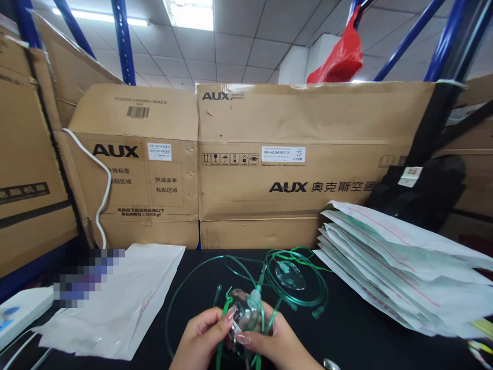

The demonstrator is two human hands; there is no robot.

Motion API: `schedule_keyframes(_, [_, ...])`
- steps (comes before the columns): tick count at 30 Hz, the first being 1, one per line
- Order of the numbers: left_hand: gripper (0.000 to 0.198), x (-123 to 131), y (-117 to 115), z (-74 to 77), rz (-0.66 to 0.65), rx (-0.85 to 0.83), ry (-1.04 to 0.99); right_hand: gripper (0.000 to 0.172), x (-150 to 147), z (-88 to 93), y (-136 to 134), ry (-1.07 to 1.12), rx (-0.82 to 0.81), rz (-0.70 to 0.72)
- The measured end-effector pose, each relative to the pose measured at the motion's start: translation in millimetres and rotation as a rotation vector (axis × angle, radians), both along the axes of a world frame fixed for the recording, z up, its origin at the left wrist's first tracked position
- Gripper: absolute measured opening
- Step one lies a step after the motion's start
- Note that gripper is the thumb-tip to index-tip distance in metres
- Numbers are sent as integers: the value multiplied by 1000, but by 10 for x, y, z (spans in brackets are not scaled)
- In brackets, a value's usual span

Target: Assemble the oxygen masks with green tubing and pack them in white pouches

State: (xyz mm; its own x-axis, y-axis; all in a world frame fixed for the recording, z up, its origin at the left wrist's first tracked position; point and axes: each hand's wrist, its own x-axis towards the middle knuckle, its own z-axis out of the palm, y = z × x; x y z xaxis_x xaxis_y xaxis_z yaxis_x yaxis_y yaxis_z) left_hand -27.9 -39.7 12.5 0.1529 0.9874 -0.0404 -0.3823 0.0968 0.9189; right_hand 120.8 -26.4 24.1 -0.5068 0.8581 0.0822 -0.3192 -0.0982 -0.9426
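Observation:
At the front middle of the black table, a clear oxygen mask [246, 312] with a green connector is held between both hands. My left hand [206, 334] pinches its near left side, where a green elastic strap [220, 341] hangs down. Wrapped round the right side is my right hand [283, 339], its thumb near the left thumb over a small pale strip. Green tubing [204, 263] loops from the mask across the table. Beyond the hands lies a second clear mask [290, 275] among coiled tubing [321, 298]. Parts of the held mask are hidden by the fingers.
A white plastic mailer [154, 280] lies at left, beside a white power strip [23, 311]. Stacked white pouches [404, 267] fill the right side. Cardboard boxes [254, 200] stand across the back, and a black bag [431, 190] sits at back right.

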Motion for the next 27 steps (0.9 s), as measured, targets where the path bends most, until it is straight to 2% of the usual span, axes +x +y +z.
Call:
schedule_keyframes(2, [32, 4, 1, -1, -32, -22, -25, 31, 7, 15, 5, -17, 7, 5])
schedule_keyframes(5, [33, 3, 0, 12, -51, 1, -9, 31, 16, 20, 15, -14, -20, 8])
schedule_keyframes(8, [33, -2, -4, 43, -48, 67, 87, 35, 27, 24, 18, 8, -54, 20])
schedule_keyframes(11, [34, -7, -12, 102, -30, 167, 231, 30, 39, 47, 18, 7, -54, 46])
schedule_keyframes(15, [34, -10, -19, 153, 48, 244, 352, 31, 52, 69, 12, 0, -37, 58])
schedule_keyframes(18, [34, -12, -17, 147, 59, 175, 269, 38, 57, 71, 12, 30, -45, 52])
schedule_keyframes(21, [32, -16, -21, 143, -9, 91, 127, 31, 62, 87, 20, 34, -24, 82])
schedule_keyframes(24, [30, -18, -36, 163, -73, 83, 29, 30, 72, 110, 24, 36, -30, 122])
schedule_keyframes(27, [30, -24, -48, 175, -88, 108, 42, 32, 85, 108, 20, 43, -51, 108])
